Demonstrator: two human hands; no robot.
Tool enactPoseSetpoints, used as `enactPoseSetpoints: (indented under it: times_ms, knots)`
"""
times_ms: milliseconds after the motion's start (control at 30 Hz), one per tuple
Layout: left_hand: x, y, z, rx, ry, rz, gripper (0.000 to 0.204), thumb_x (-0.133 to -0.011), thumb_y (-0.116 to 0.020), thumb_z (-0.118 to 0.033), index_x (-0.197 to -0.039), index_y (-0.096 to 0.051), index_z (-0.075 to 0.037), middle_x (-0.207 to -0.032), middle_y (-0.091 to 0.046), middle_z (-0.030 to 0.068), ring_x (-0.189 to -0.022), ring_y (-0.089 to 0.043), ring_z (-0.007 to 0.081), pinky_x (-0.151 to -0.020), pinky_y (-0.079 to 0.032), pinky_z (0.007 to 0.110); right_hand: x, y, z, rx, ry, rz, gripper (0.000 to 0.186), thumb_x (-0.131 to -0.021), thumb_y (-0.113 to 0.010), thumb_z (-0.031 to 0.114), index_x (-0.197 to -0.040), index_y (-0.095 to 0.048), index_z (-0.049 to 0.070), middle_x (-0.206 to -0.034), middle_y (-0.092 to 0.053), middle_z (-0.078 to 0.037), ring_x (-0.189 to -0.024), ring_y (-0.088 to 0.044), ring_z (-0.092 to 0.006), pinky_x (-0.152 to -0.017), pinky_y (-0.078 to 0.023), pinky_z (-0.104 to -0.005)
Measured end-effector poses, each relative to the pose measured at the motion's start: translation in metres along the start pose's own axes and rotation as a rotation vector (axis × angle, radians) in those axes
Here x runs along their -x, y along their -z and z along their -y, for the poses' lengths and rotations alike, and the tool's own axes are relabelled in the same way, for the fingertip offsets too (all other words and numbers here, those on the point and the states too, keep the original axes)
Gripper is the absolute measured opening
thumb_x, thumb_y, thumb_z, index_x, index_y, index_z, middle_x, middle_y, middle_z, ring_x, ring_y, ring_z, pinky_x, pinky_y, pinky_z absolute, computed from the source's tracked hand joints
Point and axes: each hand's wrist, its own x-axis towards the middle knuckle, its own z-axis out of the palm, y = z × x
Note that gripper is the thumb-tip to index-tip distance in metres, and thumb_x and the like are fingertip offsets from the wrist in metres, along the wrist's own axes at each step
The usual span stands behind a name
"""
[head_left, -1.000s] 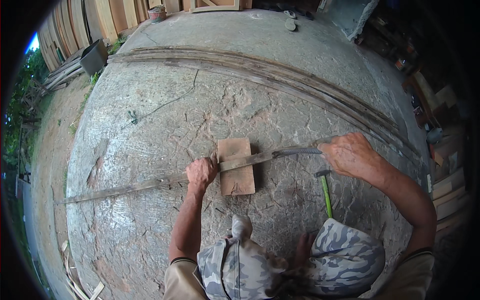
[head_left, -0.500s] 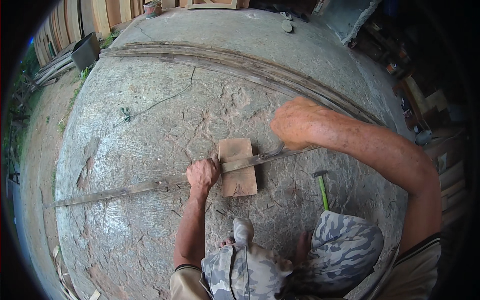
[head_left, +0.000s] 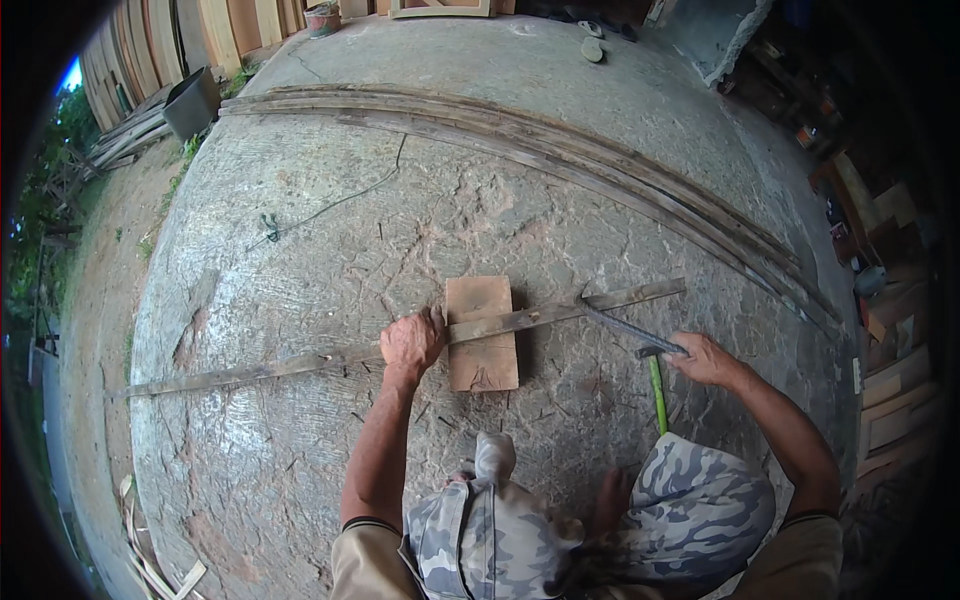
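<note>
My left hand (head_left: 412, 340) is closed around a long, weathered wooden strip (head_left: 265, 370), just left of a reddish-brown block (head_left: 478, 293). The strip crosses over the block and slants up to the right. In my right hand (head_left: 708, 360) is a dark metal pry bar (head_left: 632, 331), gripped at its near end. Its far tip meets the strip to the right of the block; whether it has hold of a nail is too small to tell. A hammer with a green handle (head_left: 658, 392) lies beneath my right hand. Several nails (head_left: 482, 378) rest on the block's near end.
Long wooden strips (head_left: 500, 125) lie in a bundle across the far side of the rough concrete floor (head_left: 270, 480). A thin green cord (head_left: 350, 208) trails from near them. Loose nails are scattered around the block. A grey bin (head_left: 192, 103) and upright boards (head_left: 215, 35) stand far left.
My right hand has swung down and toward me, bringing the pry bar from along the strip to a slant across the hammer's head. My left hand keeps its grip beside the block.
</note>
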Motion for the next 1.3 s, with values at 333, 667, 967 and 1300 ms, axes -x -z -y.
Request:
enactPoseSetpoints:
  times_ms: [333,667,967,1300]
  knots:
    - [0.115,-0.010,-0.007,0.164,-0.471,0.038,0.048,-0.099,-0.062,-0.055,-0.109,-0.060,-0.008,-0.093,-0.072,0.0135,-0.088,-0.074,0.0363,-0.081,-0.056,0.050,0.084,0.036,0.020,-0.751,-0.112,0.488,0.055,-0.111,-0.046,0.047,-0.112,-0.074,-0.001,-0.065,-0.065,-0.007,-0.047,-0.057,-0.0137,-0.049,-0.048,-0.0291]
    - [0.163,-0.116,-0.134,0.129,-0.867,0.286,0.038,-0.092,-0.063,-0.019,-0.128,-0.060,-0.009,-0.124,-0.063,0.0132,-0.107,-0.069,0.0316,-0.095,-0.049,0.043,0.074,0.011,0.062,0.678,0.174,-0.139,0.012,-0.091,-0.064,0.012,-0.098,-0.058,0.005,-0.093,-0.068,-0.016,-0.085,-0.072,-0.0363,-0.074,-0.055,-0.0510]
    - [0.145,-0.083,-0.128,1.046,-0.270,-0.061,0.036,-0.103,-0.062,-0.013,-0.135,-0.054,0.000,-0.132,-0.060,0.0279,-0.112,-0.064,0.0428,-0.095,-0.053,0.049,0.086,-0.001,0.044,0.457,0.427,-0.347,0.020,-0.083,-0.072,0.006,-0.099,-0.059,0.005,-0.087,-0.062,-0.010,-0.076,-0.072,-0.0304,-0.062,-0.057,-0.0457]
    - [0.165,-0.061,-0.134,0.421,-0.659,0.373,0.022,-0.101,-0.065,-0.037,-0.111,-0.075,-0.019,-0.082,-0.074,0.0143,-0.078,-0.073,0.0392,-0.065,-0.057,0.051,0.073,-0.042,0.052,0.584,0.196,-0.259,0.023,-0.092,-0.066,0.015,-0.111,-0.056,0.005,-0.096,-0.062,-0.011,-0.077,-0.074,-0.0326,-0.068,-0.059,-0.0466]
